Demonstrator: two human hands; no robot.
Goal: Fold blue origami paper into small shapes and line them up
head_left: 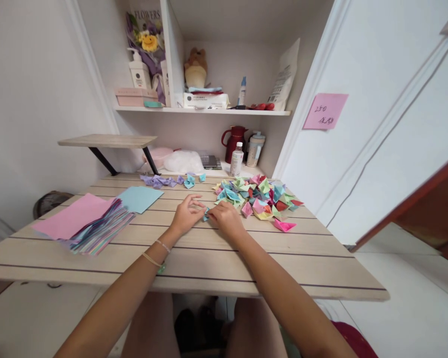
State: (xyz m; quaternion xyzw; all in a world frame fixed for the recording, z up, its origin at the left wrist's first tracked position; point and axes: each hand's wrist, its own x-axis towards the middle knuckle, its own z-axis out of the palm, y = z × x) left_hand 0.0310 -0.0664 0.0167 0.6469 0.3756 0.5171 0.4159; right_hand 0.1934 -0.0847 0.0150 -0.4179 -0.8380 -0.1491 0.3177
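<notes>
A small piece of folded blue paper [206, 215] is between my two hands, just above or on the tabletop. My left hand [186, 215] pinches its left side with the thumb and a fingertip, the other fingers loosely curved. From the other side, my right hand [227, 219] is closed on the paper, its fingers bent and covering part of it. Right of that hand lies a heap of colourful folded paper pieces [265, 199], with a bright pink one [284, 225] at its near edge. Purple folded pieces [155, 181] and a few blue ones [189, 181] lie farther back.
On the left of the slatted table [209, 268] lies a fanned stack of coloured paper [100, 231] beside a light blue sheet [140, 199]. A clear bottle [236, 160], a red jug [234, 141] and a tumbler [255, 149] stand behind. A small raised shelf [108, 141] overhangs the back left.
</notes>
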